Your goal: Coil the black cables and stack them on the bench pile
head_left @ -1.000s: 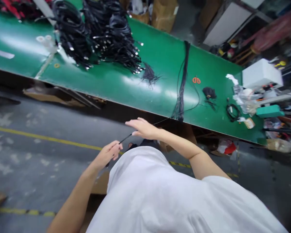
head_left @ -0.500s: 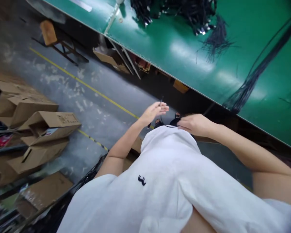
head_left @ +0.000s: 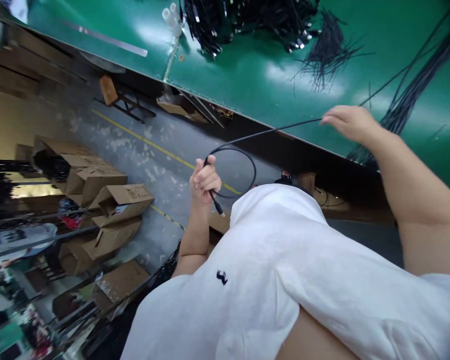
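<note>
My left hand (head_left: 204,180) is closed round a thin black cable (head_left: 247,150), which forms a loop beside it, its plug end sticking out below the fist. The cable runs up and right to my right hand (head_left: 350,122), whose fingers pinch it above the edge of the green table (head_left: 247,85). My white shirt fills the lower part of the view. A long bundle of black cables (head_left: 412,97) lies on the table just right of my right hand.
A heap of black cables with metal plugs (head_left: 247,20) and a tuft of thin black ties (head_left: 324,55) lie on the table. Open cardboard boxes (head_left: 108,200) stand on the grey floor at left, beside a yellow floor line (head_left: 146,142).
My right hand has lifted from my waist up to the table edge, drawing the cable out. My left hand has shut round the cable and a loop has formed. The view swung left.
</note>
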The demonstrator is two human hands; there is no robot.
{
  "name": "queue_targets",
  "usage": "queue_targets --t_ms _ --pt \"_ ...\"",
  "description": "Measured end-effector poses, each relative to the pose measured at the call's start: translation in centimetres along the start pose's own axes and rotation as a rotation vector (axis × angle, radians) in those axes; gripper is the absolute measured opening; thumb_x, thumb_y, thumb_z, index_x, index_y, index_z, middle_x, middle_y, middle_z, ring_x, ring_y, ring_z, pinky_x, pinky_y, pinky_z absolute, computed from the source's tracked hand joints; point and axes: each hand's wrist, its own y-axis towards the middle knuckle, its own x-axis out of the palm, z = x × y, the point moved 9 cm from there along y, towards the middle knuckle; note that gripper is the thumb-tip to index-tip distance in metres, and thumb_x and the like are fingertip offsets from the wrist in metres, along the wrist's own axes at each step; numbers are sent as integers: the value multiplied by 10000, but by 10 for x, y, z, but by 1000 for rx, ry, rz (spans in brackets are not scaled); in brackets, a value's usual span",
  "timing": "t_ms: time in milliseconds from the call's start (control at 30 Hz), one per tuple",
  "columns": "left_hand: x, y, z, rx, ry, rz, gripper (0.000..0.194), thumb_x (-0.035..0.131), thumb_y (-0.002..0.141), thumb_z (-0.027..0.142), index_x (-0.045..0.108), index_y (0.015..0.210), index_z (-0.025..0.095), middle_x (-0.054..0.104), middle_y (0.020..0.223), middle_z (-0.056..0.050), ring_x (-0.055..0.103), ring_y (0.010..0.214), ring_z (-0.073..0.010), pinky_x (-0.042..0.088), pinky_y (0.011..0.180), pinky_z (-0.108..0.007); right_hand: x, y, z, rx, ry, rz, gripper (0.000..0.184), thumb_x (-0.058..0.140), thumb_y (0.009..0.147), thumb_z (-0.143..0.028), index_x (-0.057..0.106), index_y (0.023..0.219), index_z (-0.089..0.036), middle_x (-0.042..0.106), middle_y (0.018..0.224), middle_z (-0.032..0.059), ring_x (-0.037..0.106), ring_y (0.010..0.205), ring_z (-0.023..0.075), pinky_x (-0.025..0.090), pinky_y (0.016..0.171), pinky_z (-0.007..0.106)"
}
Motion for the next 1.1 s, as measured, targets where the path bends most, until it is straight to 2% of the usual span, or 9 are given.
queue_targets --t_ms 100,167,233,367,500,633,933,1000,1100 --pt "-5 -8 22 122 -44 100 435 279 1069 413 643 1173 199 274 440 112 159 270 -29 145 286 -142 11 -14 70 59 -126 -11 233 524 972 -229 732 1016 -133 709 1118 149 585 950 180 390 820 294" --pt "-4 -7 27 165 -25 126 395 295 1071 372 612 1250 217 356 471 108 199 283 -28 174 293 -141 17 -26 76 -11 -205 -13 243 530 973 -274 739 943 -155 723 1019 148 580 865 194 376 763 324" --pt "2 1 26 186 44 120 361 335 1063 351 620 1246 227 454 521 96 260 303 -21 218 309 -130 24 -39 41 -187 -230 -25 329 500 988 -359 728 829 -182 712 857 137 551 753 199 338 710 354" --pt "33 35 -17 70 320 -1 263 524 989 369 669 1098 178 675 747 9 548 486 -28 383 427 -118 28 -79 -99 -723 31 -186 455 381 1029 -455 674 785 -207 661 754 79 549 723 176 335 733 336" --pt "90 48 -94 -137 535 -307 343 700 864 455 669 982 135 731 849 -63 692 720 -125 535 646 -206 -1 -76 -164 -819 187 -177 471 313 1048 -431 660 843 -186 647 796 57 553 744 155 349 753 304" --pt "124 31 -128 -316 586 -484 400 704 842 506 675 906 112 587 533 14 483 414 -57 392 445 -168 -32 -50 -121 -615 261 -108 442 381 1019 -473 660 850 -175 648 829 40 557 763 148 357 753 289" --pt "135 27 -119 -459 416 -279 371 479 998 371 644 755 145 187 382 116 103 275 -23 179 303 -134 -35 -46 -63 -453 432 -104 389 425 1026 -430 708 955 -174 687 940 1 566 842 106 376 801 244" --pt "126 30 -98 -357 347 -171 451 393 1029 409 614 720 166 75 398 126 4 276 -26 122 283 -133 -27 -43 -11 -346 340 -65 406 415 1033 -405 715 1041 -133 698 1035 48 556 913 96 359 863 252" --pt "111 28 -49 -101 240 -75 465 350 1041 432 619 751 187 59 404 121 -37 281 -33 85 271 -133 -25 -47 110 64 57 94 480 421 1009 -397 738 1012 -36 700 1052 161 533 902 78 309 892 316"
